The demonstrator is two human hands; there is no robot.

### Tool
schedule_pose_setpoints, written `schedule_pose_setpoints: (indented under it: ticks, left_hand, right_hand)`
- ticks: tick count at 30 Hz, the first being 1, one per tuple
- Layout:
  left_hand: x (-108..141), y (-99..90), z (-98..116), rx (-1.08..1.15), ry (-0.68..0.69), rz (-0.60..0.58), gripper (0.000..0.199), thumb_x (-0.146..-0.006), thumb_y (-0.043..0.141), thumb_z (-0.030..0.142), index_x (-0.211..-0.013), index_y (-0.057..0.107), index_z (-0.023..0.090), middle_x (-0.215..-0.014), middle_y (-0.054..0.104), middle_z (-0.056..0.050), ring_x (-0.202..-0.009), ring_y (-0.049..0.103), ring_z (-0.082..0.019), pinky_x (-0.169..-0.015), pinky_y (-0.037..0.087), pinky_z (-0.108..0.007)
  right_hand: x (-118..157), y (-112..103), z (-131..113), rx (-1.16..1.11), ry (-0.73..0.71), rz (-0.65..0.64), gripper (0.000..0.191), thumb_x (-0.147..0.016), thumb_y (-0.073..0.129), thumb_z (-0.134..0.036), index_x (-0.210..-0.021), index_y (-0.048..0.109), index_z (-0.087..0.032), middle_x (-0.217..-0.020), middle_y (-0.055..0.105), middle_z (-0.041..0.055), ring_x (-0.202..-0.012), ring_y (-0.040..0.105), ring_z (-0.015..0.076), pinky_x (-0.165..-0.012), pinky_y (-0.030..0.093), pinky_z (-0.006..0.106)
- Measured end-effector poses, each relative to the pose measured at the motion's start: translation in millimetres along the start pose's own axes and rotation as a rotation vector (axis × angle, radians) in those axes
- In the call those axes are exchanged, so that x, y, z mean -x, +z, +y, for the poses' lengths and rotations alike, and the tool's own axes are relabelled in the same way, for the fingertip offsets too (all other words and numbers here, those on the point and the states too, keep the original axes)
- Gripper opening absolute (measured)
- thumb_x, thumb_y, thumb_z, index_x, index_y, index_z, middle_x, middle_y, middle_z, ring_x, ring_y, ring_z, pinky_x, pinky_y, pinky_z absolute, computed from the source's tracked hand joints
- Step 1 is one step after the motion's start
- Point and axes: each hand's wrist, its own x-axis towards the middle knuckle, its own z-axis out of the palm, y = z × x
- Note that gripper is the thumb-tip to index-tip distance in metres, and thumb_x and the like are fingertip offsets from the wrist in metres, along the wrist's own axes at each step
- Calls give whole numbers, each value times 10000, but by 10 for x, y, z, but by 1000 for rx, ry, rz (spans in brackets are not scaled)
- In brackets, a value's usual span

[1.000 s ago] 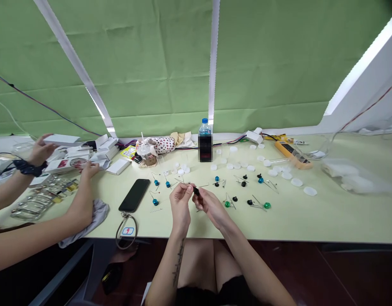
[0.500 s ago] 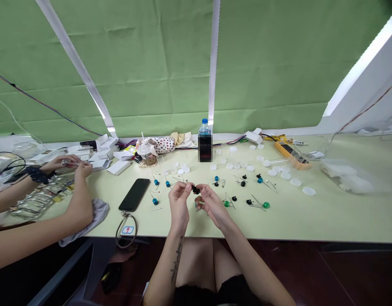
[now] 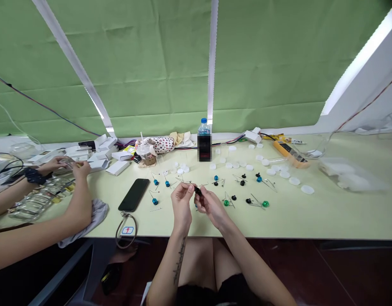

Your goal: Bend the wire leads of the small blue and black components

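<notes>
The fingertips of the person's left hand and right hand were almost closed, and together they pinched a small black bead in the air above the table's middle, though I could not see exactly how each finger held it. A thin metal pin seemed to stick out from it toward the right. In my judgement, the main risk came from the small size of these parts: if the pinch became loose or the pin slipped, the bead could drop among the teal bead and the green bead lying on the table, and it could be hard to pick out again. A pin point could also prick a finger. Compared with the earlier frame, the black bead sat slightly further right, and the hands were a little closer together. Further out, white plastic caps lay behind them, a black smartphone lay to the left, and another person's hands worked over clear plastic packets.
</notes>
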Motion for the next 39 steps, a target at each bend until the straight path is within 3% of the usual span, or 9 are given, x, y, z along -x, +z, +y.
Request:
schedule_pose_setpoints:
  ticks: [4,9,14,18,23,28,31,34,39]
  left_hand:
    - [-5,-11,4,-9,21,15,180,-773,697,277,-675,589,171,-794,658,-26,-818,602,-161,-808,432,-288]
    - [-9,-12,-4,-18,14,4,176,-767,702,279,-679,589,176,-784,656,-27,-830,607,-172,-812,437,-299]
    - [-8,-18,12,-23,30,29,182,-768,699,276,-674,579,177,-783,652,-24,-824,606,-170,-807,437,-298]
    - [2,-7,23,-33,10,-1,182,-770,700,271,-673,580,174,-780,653,-21,-811,603,-161,-799,434,-285]
    - [7,-7,21,-36,20,15,192,-774,696,275,-665,574,173,-776,653,-20,-804,604,-161,-777,434,-278]
    - [12,-2,5,-49,9,-2,191,-765,703,284,-666,581,175,-771,652,-21,-822,606,-164,-801,436,-284]
    - [6,-16,6,-47,5,22,200,-762,705,284,-658,573,176,-768,649,-19,-823,607,-163,-807,436,-283]
    - [3,-23,15,-52,11,26,207,-769,697,295,-659,567,177,-766,644,-20,-811,609,-166,-782,443,-282]
    - [10,-10,16,-55,8,13,200,-766,703,289,-665,573,175,-751,639,-19,-830,611,-173,-807,440,-292]
  right_hand:
    - [19,11,1,-116,-124,40,420,-699,789,-415,-1013,552,-269,-971,550,-9,-674,521,89,-601,406,229]
    - [24,-7,10,-30,43,21,489,-823,524,-651,-758,570,-169,-673,526,17,-498,412,90,-450,309,234]
    - [30,-42,7,-78,-75,59,427,-711,764,-457,-1039,580,-254,-998,576,32,-716,533,121,-583,428,244]
    - [29,-37,2,-69,32,8,434,-825,576,-593,-801,595,-159,-704,548,22,-517,444,86,-477,350,239]
    - [34,-20,-26,-149,-103,41,410,-698,796,-377,-1022,579,-253,-1060,580,23,-820,595,126,-710,462,262]
    - [12,-34,-1,-57,97,5,499,-828,524,-649,-754,572,-158,-627,539,10,-465,438,81,-443,313,229]
    - [28,-29,7,-63,-50,39,336,-761,713,-490,-881,592,-201,-802,576,5,-591,532,90,-559,406,231]
    - [31,-42,8,-92,-72,19,448,-730,746,-478,-1080,572,-259,-1053,585,35,-767,626,136,-697,467,277]
    - [22,-60,12,-57,60,-2,446,-819,585,-598,-816,612,-153,-656,577,17,-489,495,91,-475,372,234]
